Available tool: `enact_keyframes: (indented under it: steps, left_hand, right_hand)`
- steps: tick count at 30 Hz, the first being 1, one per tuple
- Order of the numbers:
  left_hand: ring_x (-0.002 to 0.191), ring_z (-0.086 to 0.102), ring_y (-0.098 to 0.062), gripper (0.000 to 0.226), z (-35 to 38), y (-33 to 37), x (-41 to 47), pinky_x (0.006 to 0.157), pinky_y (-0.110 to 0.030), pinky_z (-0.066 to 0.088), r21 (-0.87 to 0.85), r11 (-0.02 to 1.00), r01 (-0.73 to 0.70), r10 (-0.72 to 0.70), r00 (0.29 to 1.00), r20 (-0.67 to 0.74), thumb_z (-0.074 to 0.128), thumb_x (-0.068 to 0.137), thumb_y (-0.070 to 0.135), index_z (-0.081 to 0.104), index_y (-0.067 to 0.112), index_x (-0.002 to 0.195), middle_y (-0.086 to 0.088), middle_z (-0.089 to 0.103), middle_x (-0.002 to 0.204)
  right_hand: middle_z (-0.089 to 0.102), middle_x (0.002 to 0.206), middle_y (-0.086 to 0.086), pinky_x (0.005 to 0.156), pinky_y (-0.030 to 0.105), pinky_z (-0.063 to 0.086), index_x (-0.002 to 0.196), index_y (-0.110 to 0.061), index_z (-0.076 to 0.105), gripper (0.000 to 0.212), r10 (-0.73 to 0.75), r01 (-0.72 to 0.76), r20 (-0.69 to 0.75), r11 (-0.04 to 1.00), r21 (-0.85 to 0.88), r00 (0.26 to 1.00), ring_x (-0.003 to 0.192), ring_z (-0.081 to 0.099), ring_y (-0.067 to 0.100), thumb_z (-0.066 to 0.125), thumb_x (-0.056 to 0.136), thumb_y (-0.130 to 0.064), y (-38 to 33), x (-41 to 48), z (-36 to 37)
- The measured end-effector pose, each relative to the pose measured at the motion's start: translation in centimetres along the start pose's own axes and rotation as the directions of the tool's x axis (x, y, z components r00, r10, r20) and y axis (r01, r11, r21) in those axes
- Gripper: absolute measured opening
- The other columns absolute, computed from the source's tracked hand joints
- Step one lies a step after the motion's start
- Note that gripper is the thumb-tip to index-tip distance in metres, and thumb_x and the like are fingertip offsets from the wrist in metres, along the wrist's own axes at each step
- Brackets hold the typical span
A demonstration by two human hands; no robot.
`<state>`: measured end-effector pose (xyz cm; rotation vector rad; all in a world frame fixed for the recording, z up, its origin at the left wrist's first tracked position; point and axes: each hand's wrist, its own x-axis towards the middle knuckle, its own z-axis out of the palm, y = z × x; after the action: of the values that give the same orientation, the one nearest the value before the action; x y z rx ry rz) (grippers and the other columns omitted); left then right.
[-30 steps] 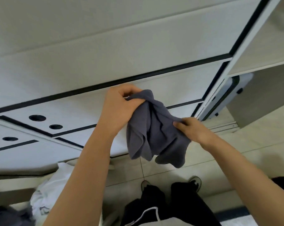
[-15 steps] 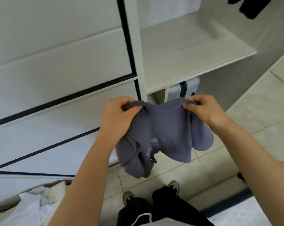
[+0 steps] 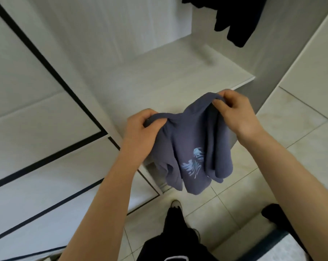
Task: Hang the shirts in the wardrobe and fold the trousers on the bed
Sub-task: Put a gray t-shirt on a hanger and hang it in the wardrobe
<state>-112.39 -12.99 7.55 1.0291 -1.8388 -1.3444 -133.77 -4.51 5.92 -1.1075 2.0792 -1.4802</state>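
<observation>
A slate-blue shirt (image 3: 191,147) with a pale blue print hangs crumpled between my hands, in front of the open wardrobe. My left hand (image 3: 140,129) grips its top edge on the left side. Higher and to the right, my right hand (image 3: 234,112) pinches the top edge too. The shirt's lower part dangles above the tiled floor. Behind it lies the wardrobe's pale shelf (image 3: 178,78). No hanger shows.
Dark garments (image 3: 236,17) hang at the top right inside the wardrobe. White wardrobe panels with black trim (image 3: 37,110) fill the left. My legs in black trousers (image 3: 176,232) stand on the tiled floor (image 3: 300,129). A bed corner (image 3: 283,249) shows at bottom right.
The view has swung right, toward the open wardrobe compartment. My hands have spread the shirt's top edge apart, the right hand rising, and the print now faces me.
</observation>
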Motion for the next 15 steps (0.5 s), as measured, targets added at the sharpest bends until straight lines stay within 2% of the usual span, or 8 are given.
enact_keyframes:
  steps: [2,4,6,9,12,15]
  left_hand:
    - [0.058,0.042,-0.005,0.027,0.9,1.0,1.7,0.055,-0.014,0.036,-0.1,0.995,0.0,0.008,0.996,0.084,0.062,0.089,0.008,0.056,0.012,0.062,0.006,0.048,0.059]
    - [0.058,0.045,-0.004,0.027,1.7,1.8,3.7,0.054,-0.014,0.039,-0.173,0.985,0.009,0.011,0.994,0.113,0.062,0.085,0.016,0.058,0.021,0.058,0.008,0.051,0.06]
    - [0.063,0.053,-0.008,0.02,2.5,2.4,6.0,0.056,-0.019,0.045,-0.23,0.973,0.016,-0.006,0.999,0.043,0.063,0.085,0.022,0.062,0.011,0.069,-0.001,0.059,0.068]
    - [0.07,0.058,-0.014,0.025,3.1,2.8,9.6,0.063,-0.03,0.05,-0.293,0.956,0.016,-0.064,0.986,-0.155,0.066,0.089,0.024,0.062,0.001,0.08,-0.007,0.064,0.077]
    - [0.08,0.071,-0.017,0.019,3.4,3.1,12.7,0.074,-0.038,0.059,-0.361,0.932,0.047,-0.148,0.955,-0.258,0.066,0.092,0.024,0.073,0.02,0.075,0.002,0.075,0.083]
    - [0.088,0.073,-0.019,0.023,3.5,3.6,14.7,0.079,-0.042,0.061,-0.402,0.915,0.044,-0.163,0.949,-0.268,0.066,0.093,0.025,0.078,0.029,0.074,0.004,0.077,0.087]
  right_hand:
    - [0.057,0.074,-0.004,0.062,0.011,0.038,0.086,-0.011,0.06,0.013,-0.029,0.029,-0.017,0.999,0.017,0.999,0.064,0.047,-0.001,0.051,0.095,-0.007,-0.8,2.6,-0.1]
    - [0.057,0.078,0.001,0.063,0.016,0.039,0.088,-0.01,0.059,0.013,-0.033,0.035,-0.047,0.998,0.047,0.998,0.067,0.047,0.004,0.049,0.097,-0.01,-1.7,5.8,0.2]
    - [0.055,0.077,0.005,0.06,0.017,0.038,0.089,-0.004,0.059,0.015,-0.035,0.04,-0.082,0.997,0.063,0.996,0.065,0.045,0.005,0.051,0.097,-0.012,-2.6,9.4,0.5]
    - [0.053,0.078,0.011,0.061,0.024,0.036,0.093,0.01,0.059,0.025,-0.073,0.075,-0.099,0.997,0.013,0.992,0.071,0.045,0.011,0.054,0.097,-0.014,-3.7,14.4,0.6]
    - [0.054,0.079,0.011,0.06,0.023,0.036,0.092,0.011,0.061,0.026,-0.111,0.111,-0.098,0.994,-0.008,0.989,0.071,0.045,0.009,0.055,0.096,-0.015,-4.3,18.0,0.6]
    - [0.054,0.07,0.003,0.055,0.012,0.035,0.081,0.003,0.063,0.023,-0.144,0.144,-0.069,0.99,-0.006,0.987,0.055,0.042,-0.001,0.055,0.096,-0.013,-4.8,20.4,0.8]
